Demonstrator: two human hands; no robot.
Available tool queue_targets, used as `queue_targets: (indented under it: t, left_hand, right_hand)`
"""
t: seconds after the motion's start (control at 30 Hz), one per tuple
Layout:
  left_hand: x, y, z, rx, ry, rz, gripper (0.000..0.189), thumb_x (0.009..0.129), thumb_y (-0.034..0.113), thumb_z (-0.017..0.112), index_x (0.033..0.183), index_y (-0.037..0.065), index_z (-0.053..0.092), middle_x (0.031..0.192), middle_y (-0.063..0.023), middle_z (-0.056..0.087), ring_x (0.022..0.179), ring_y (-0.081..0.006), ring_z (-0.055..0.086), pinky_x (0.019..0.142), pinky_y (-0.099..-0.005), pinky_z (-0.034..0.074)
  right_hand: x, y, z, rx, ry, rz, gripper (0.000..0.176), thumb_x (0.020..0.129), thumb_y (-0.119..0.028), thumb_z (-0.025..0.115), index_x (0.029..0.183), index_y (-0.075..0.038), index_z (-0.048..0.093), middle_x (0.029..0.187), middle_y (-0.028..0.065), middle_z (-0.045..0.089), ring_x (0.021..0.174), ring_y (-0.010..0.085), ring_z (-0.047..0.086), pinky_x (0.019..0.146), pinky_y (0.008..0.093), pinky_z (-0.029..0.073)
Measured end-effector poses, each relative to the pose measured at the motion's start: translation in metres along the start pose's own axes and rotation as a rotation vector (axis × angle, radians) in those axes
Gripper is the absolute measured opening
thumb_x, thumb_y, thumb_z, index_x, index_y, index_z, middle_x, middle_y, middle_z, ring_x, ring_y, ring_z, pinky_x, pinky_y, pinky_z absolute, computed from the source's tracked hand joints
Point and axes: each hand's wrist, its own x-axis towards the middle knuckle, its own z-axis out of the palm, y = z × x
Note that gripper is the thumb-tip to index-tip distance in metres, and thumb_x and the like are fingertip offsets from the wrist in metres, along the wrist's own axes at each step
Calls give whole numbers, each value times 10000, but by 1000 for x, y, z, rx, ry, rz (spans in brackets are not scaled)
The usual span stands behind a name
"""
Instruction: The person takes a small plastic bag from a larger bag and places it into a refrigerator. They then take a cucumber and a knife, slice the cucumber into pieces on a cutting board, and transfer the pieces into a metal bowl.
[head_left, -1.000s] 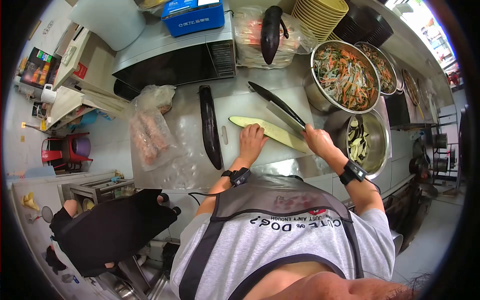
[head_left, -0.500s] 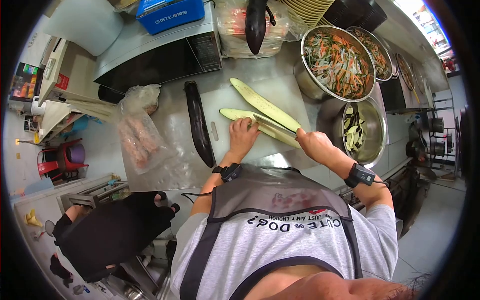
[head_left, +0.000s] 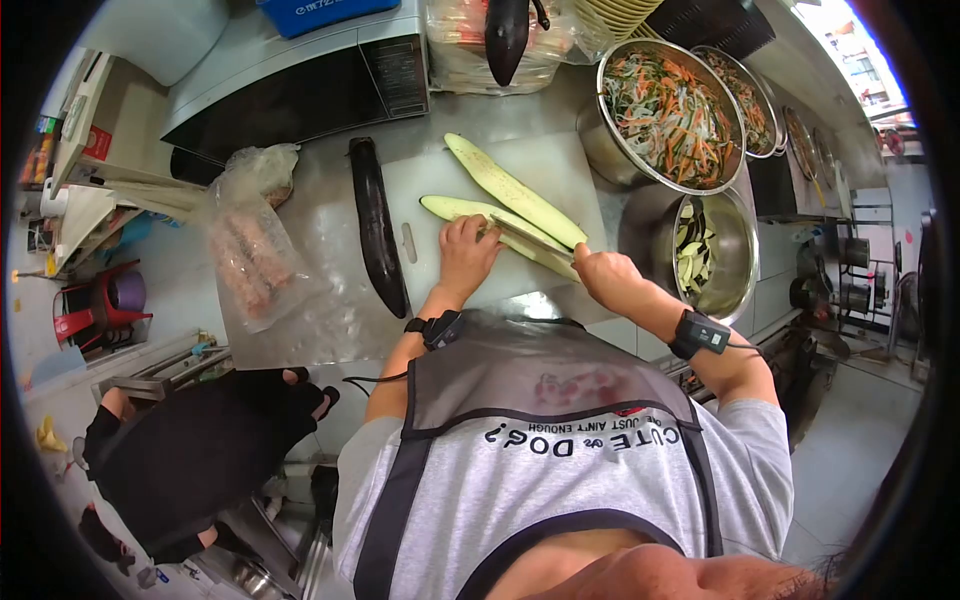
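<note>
Two peeled eggplant halves lie on the white cutting board [head_left: 560, 170]. The far half [head_left: 510, 190] rests free, slanting toward the right. The left hand [head_left: 465, 255] bears down on the near half [head_left: 445, 208], fingers curled over its middle, pale flesh showing on both sides. The right hand [head_left: 600, 277] is closed round the handle of a knife [head_left: 530, 238], its blade lying along the near half just beside the left fingertips. A whole eggplant [head_left: 375, 225] lies left of the board.
</note>
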Motion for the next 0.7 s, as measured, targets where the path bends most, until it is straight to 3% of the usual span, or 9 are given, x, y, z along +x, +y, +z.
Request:
queue_targets:
  t: [0.1, 0.13, 0.3, 0.43, 0.5, 0.7]
  left_hand:
    - [0, 2, -2, -12, -6, -19, 321, 706, 218, 785, 992, 143, 659, 1096, -36, 524, 1095, -279, 468, 909, -470, 367]
    - [0, 3, -3, -20, -10, -31, 310, 711, 212, 783, 987, 144, 659, 1090, -36, 526, 1092, -277, 473, 909, -469, 369]
    - [2, 2, -4, -51, -23, -53, 293, 724, 211, 771, 985, 154, 651, 1086, -36, 538, 1083, -273, 489, 927, -461, 375]
    - [2, 0, -5, -75, -31, -49, 275, 729, 213, 764, 970, 154, 644, 1084, -38, 554, 1080, -265, 503, 939, -459, 380]
    - [0, -1, -6, -86, -19, -36, 279, 723, 208, 767, 967, 149, 645, 1082, -40, 556, 1072, -266, 509, 934, -458, 386]
    - [3, -1, -8, -118, 38, -29, 292, 704, 186, 772, 964, 136, 650, 1066, -44, 556, 1052, -267, 529, 923, -454, 400]
  right_hand:
    - [-6, 0, 3, 5, 4, 25, 244, 957, -220, 533, 937, 12, 462, 602, 170, 614, 566, 371, 637, 520, 476, 497]
    - [-7, -4, -6, 19, -94, 81, 170, 930, -152, 503, 990, 4, 468, 693, 194, 650, 667, 393, 661, 585, 490, 514]
    - [-41, 26, 28, 56, -88, 93, 174, 930, -166, 506, 969, -3, 460, 702, 206, 650, 664, 398, 656, 592, 495, 513]
    - [-49, 43, 67, 93, 6, 167, 185, 933, -193, 517, 952, -22, 450, 673, 206, 636, 650, 413, 641, 586, 517, 506]
    - [-49, 44, 71, 94, 55, 164, 284, 958, -297, 541, 920, -25, 467, 623, 207, 618, 604, 424, 625, 545, 519, 494]
    - [-29, 29, 63, 139, 132, 106, 263, 957, -276, 545, 901, -34, 460, 622, 209, 602, 632, 435, 612, 568, 531, 481]
